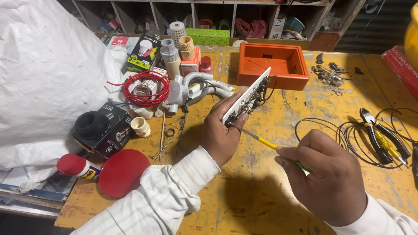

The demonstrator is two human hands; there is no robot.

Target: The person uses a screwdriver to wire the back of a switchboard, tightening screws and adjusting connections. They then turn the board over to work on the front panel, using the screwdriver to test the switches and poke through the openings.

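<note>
- Yellow, paint-worn workbench (pixel 261 182) is carrying everything.
- Left hand (pixel 222 130) is gripping a white switch plate (pixel 246 95), tilted on edge.
- Right hand (pixel 324 174) is clamping a yellow-handled screwdriver (pixel 257 137), tip touching the plate's lower end.
- Orange box (pixel 272 64) is lying just behind the plate.
- Black pliers (pixel 383 137) are lying right of the plate.

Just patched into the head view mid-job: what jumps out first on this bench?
Mid-bench, the left hand tilts a white switch plate on edge while the right hand pokes a yellow-shafted screwdriver into its lower end. Behind stands an open orange box; a red wire coil lies left.
</note>
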